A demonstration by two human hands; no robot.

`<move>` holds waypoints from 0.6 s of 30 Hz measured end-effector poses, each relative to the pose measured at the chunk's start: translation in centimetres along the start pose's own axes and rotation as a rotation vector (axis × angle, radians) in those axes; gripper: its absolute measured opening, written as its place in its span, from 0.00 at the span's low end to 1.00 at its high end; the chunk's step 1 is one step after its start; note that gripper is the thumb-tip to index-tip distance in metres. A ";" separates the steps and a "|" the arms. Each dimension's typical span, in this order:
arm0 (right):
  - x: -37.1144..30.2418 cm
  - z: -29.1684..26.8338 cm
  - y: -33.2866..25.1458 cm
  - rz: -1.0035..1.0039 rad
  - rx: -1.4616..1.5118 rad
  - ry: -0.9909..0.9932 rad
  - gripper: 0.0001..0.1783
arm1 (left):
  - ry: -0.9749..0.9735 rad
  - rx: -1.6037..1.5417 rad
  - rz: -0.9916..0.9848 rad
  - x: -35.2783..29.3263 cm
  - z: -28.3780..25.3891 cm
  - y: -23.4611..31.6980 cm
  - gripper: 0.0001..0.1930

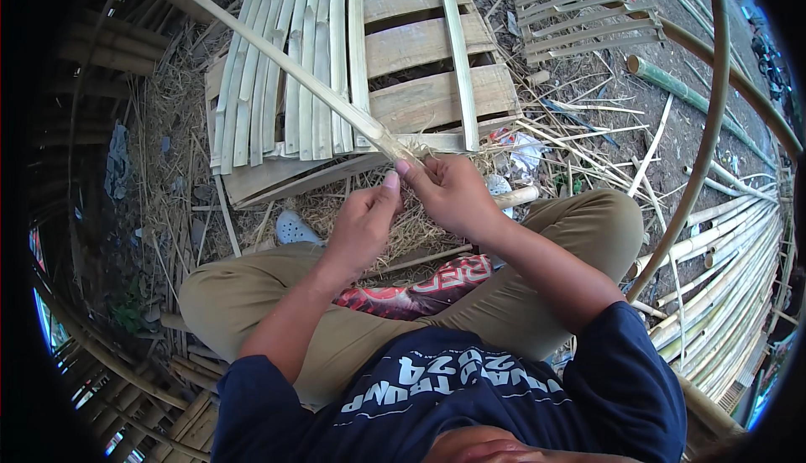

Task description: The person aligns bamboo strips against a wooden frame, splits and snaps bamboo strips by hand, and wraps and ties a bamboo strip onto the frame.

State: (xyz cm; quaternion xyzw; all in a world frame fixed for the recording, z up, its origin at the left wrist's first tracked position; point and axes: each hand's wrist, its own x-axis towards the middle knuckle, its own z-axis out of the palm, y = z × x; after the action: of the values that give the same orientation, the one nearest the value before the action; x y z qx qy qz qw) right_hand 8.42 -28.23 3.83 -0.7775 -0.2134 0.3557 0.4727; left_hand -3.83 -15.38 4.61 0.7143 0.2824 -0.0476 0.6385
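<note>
A long pale bamboo strip (294, 70) slants from the far left down to my hands, lying above the slatted wooden platform. Its near end is frayed into fibres. My right hand (453, 197) is closed around that end, thumb pressed along it. Close against it, my left hand (363, 221) is closed too, thumb up and fingers curled. Whatever sits in its fingers is hidden. Several split bamboo strips (312, 85) lie side by side on the left of the platform (428, 98), and one more strip (457, 52) crosses its right side.
Cut bamboo poles (722, 270) are piled at the right, near a curved upright pole (714, 110). A slatted bamboo rack (579, 10) lies far right, beside a green pole (672, 81). Shavings (411, 240) litter the ground between my crossed legs and the platform.
</note>
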 end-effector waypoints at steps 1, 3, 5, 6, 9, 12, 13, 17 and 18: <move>0.1 0.0 -0.2 -0.004 0.000 -0.005 0.33 | 0.005 -0.097 -0.071 0.0 0.1 0.4 0.27; 0.1 0.0 -0.5 -0.023 -0.027 0.011 0.28 | 0.011 -0.196 -0.144 0.1 0.7 0.6 0.28; 0.4 0.1 -0.7 -0.029 0.009 0.018 0.28 | 0.102 -0.170 -0.051 0.3 1.3 0.2 0.28; 0.5 0.2 -0.8 -0.032 0.045 0.028 0.28 | 0.106 -0.171 -0.050 0.3 1.4 0.1 0.28; 0.9 -0.1 -2.2 -0.019 0.163 0.002 0.28 | 0.160 -0.179 0.042 0.5 1.6 0.2 0.27; 2.0 0.3 -2.3 0.016 0.205 -0.023 0.28 | 0.229 -0.131 0.124 0.6 1.7 0.6 0.27; 2.1 0.3 -2.5 0.013 0.202 -0.026 0.28 | 0.248 -0.126 0.119 0.5 1.6 0.6 0.27; 2.4 1.6 -2.1 0.014 0.206 0.050 0.30 | 0.308 -0.080 0.065 1.5 1.8 -0.1 0.27; 2.4 2.4 -1.3 0.004 0.190 0.120 0.28 | 0.312 -0.077 0.071 1.5 1.8 -0.1 0.27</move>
State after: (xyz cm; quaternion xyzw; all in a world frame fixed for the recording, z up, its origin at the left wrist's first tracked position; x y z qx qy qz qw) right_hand 8.20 -24.60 3.42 -0.7495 -0.1483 0.3281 0.5556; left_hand -2.09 -16.60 3.58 0.6977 0.3544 0.0974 0.6149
